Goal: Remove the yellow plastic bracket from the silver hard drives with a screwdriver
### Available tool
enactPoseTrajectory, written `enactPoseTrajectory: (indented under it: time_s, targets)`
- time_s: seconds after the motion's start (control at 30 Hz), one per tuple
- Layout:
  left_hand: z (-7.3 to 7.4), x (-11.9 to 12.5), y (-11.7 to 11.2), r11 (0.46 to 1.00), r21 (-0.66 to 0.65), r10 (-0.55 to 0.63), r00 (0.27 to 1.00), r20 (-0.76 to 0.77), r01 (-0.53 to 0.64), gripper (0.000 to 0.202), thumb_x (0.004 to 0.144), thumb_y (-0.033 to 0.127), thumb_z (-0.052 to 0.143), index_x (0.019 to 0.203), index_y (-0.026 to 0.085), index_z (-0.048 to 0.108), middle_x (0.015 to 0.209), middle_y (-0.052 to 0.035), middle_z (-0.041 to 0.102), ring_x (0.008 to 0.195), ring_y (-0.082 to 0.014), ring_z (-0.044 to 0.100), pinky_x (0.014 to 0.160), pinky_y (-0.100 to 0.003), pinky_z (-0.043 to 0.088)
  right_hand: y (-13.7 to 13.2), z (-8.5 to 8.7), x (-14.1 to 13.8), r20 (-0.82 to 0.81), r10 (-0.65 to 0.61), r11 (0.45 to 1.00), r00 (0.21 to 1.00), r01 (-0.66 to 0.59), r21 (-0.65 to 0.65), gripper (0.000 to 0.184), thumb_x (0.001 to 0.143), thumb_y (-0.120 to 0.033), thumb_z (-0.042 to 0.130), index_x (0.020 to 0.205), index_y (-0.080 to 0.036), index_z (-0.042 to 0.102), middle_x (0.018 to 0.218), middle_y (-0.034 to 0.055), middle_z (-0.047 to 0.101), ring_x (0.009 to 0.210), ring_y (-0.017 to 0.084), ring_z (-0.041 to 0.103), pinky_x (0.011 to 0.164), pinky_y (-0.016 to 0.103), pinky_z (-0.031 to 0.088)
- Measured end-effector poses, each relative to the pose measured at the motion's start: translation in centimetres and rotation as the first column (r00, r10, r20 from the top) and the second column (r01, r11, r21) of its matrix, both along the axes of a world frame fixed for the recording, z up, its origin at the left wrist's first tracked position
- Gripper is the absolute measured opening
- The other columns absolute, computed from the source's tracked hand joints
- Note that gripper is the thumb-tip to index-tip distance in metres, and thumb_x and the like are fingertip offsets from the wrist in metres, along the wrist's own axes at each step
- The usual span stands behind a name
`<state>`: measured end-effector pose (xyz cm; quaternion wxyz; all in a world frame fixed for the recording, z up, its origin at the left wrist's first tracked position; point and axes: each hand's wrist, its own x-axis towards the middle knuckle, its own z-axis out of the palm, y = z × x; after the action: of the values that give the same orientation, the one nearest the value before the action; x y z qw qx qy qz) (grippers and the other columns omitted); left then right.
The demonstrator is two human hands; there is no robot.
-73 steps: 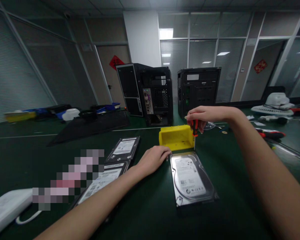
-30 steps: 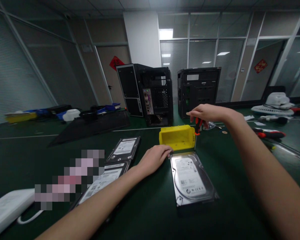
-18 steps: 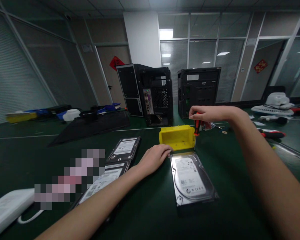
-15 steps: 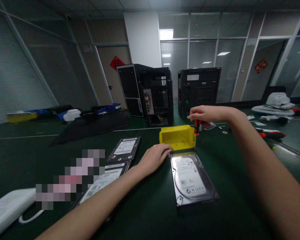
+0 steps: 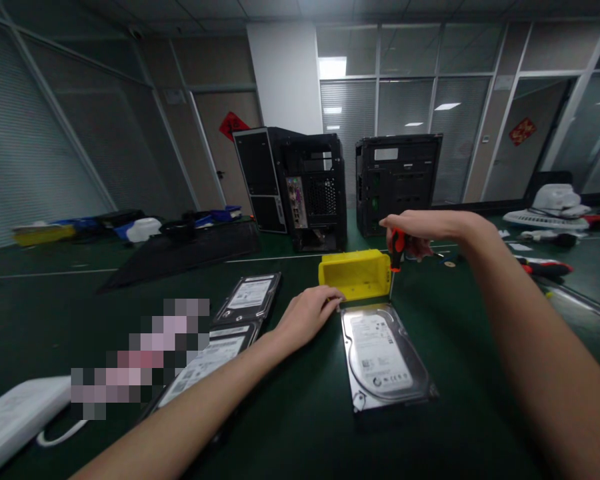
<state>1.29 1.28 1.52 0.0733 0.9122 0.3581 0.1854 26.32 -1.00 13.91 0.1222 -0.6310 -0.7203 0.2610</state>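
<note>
A silver hard drive (image 5: 383,363) with a white label lies flat on the green table in front of me. At its far left corner, the bent fingers of my left hand (image 5: 310,313) close on the edge, their tips partly hidden. My right hand (image 5: 413,233) is wrapped round a red and black screwdriver (image 5: 397,252), held upright. Its thin shaft runs down to the drive's far right corner; whether the tip sits in a screw is too small to see. Just behind the drive, a yellow plastic bin (image 5: 355,277) faces me with its open side.
Two more drives, one farther (image 5: 251,297) and one nearer (image 5: 210,357), lie left of my left hand. Two black computer cases (image 5: 313,193) (image 5: 400,183) stand at the back. Pliers (image 5: 545,268) lie on the right, a white box (image 5: 23,413) at the near left.
My right hand has shifted slightly to the right, and its grip on the screwdriver has turned, showing more of the handle. My left hand and the drive stay put.
</note>
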Motion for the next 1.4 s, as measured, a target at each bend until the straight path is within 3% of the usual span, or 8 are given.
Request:
enactPoseTrajectory:
  time_s: [0.13,0.33,0.6,0.77,0.93,1.03,1.17,1.4]
  targets:
    - [0.0,-0.1,0.0,1.000,-0.011,0.006,1.000,-0.004,-0.006,0.027,0.089,0.031,0.036,0.102,0.023,0.059,0.104,-0.0020,0.062,0.095,-0.0186,0.056,0.080,-0.028,0.041,0.0,0.0,0.1,-0.051,0.028,0.999,0.998,-0.030,-0.027,0.033,0.087,-0.039,0.032,0.081,-0.016,0.055,0.052,0.0042,0.058,0.042,0.014,0.053,0.043,0.025,0.043]
    - [0.0,-0.1,0.0,0.998,-0.042,0.034,0.999,-0.023,-0.035,0.029,0.089,0.032,0.034,0.095,0.022,0.060,0.098,-0.0020,0.064,0.089,-0.0182,0.057,0.074,-0.026,0.041,0.6,-0.1,0.1,0.019,0.028,0.999,0.999,-0.028,0.025,0.049,0.087,-0.051,0.028,0.071,-0.015,0.057,0.053,0.0069,0.059,0.040,0.014,0.052,0.046,0.027,0.046]
    - [-0.1,-0.1,0.0,0.995,-0.079,0.050,0.997,-0.051,-0.054,0.036,0.090,0.037,0.031,0.086,0.020,0.062,0.088,-0.0039,0.065,0.081,-0.0185,0.058,0.068,-0.025,0.039,0.5,0.0,0.3,0.068,0.013,0.995,0.998,-0.020,0.101,0.046,0.088,-0.044,0.032,0.095,-0.012,0.064,0.079,0.0102,0.065,0.049,0.013,0.054,0.050,0.025,0.046]
    - [-0.2,-0.1,0.0,0.994,-0.098,0.049,0.998,-0.031,-0.051,0.035,0.090,0.035,0.030,0.087,0.021,0.061,0.089,-0.0037,0.064,0.082,-0.0188,0.057,0.067,-0.025,0.038,1.2,-0.4,0.6,0.152,-0.034,0.984,0.988,0.007,0.176,0.048,0.087,-0.044,0.032,0.084,-0.012,0.067,0.067,0.0090,0.062,0.045,0.013,0.052,0.044,0.024,0.042]
    - [-0.1,-0.1,-0.1,0.991,-0.128,0.046,0.999,0.006,-0.045,0.030,0.089,0.031,0.031,0.090,0.021,0.060,0.085,-0.0026,0.064,0.079,-0.0175,0.057,0.065,-0.024,0.037,1.6,-0.8,0.9,0.201,-0.115,0.971,0.973,0.068,0.227,0.045,0.086,-0.046,0.034,0.095,-0.013,0.064,0.062,0.0085,0.064,0.049,0.017,0.058,0.045,0.025,0.042]
    - [0.0,-0.1,-0.1,0.989,-0.141,0.043,0.999,0.017,-0.040,0.029,0.089,0.030,0.031,0.088,0.021,0.059,0.082,-0.0016,0.063,0.077,-0.0170,0.057,0.064,-0.024,0.036,1.8,-1.0,0.9,0.222,-0.137,0.964,0.965,0.078,0.254,0.047,0.086,-0.049,0.034,0.092,-0.013,0.063,0.057,0.0085,0.064,0.054,0.019,0.061,0.050,0.026,0.043]
    - [0.0,-0.1,0.0,0.989,-0.145,0.035,0.999,0.025,-0.031,0.029,0.090,0.030,0.031,0.086,0.021,0.058,0.081,-0.0017,0.062,0.077,-0.0173,0.056,0.063,-0.024,0.036,2.0,-1.3,1.1,0.149,-0.107,0.977,0.983,0.077,0.197,0.051,0.084,-0.055,0.030,0.088,-0.013,0.059,0.064,0.0102,0.065,0.056,0.019,0.061,0.053,0.028,0.045]
    - [-0.3,-0.2,0.1,0.993,-0.113,0.045,0.998,0.036,-0.041,0.030,0.090,0.032,0.030,0.083,0.021,0.057,0.081,-0.0022,0.061,0.075,-0.0171,0.055,0.061,-0.025,0.035,1.0,-0.9,1.5,0.059,0.016,0.987,0.998,-0.025,0.159,0.021,0.085,-0.032,0.033,0.088,-0.018,0.049,0.076,0.0049,0.058,0.051,0.013,0.054,0.046,0.025,0.044]
